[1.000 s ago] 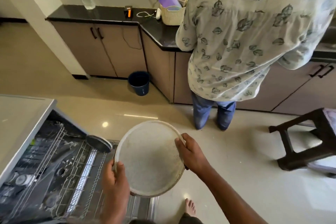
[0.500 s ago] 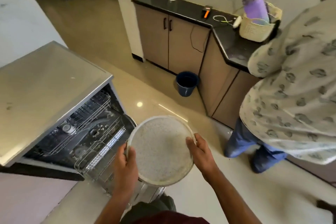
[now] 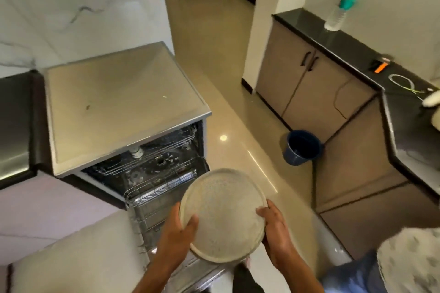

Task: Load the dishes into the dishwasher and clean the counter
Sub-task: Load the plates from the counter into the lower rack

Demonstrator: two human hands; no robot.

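Note:
A round steel plate (image 3: 222,213) with a dull, speckled face is held in front of me, over the pulled-out lower rack (image 3: 152,200) of the open dishwasher (image 3: 123,102). My left hand (image 3: 177,236) grips its left rim, thumb on the face. My right hand (image 3: 277,233) grips the right rim, fingers curled over the edge. Inside the machine the upper rack (image 3: 164,150) shows wire tines; what lies in it is too dark to tell.
A dark blue bucket (image 3: 302,147) stands on the floor by the brown cabinets (image 3: 309,93). The black counter (image 3: 357,54) carries a water bottle (image 3: 345,0), an orange-marked gadget (image 3: 379,66) and a cable. Another person's patterned sleeve (image 3: 409,261) is at lower right.
My view has swung left, bringing the dishwasher toward the middle and the other person to the lower right edge. Both hands keep the plate, which now sits nearer the racks.

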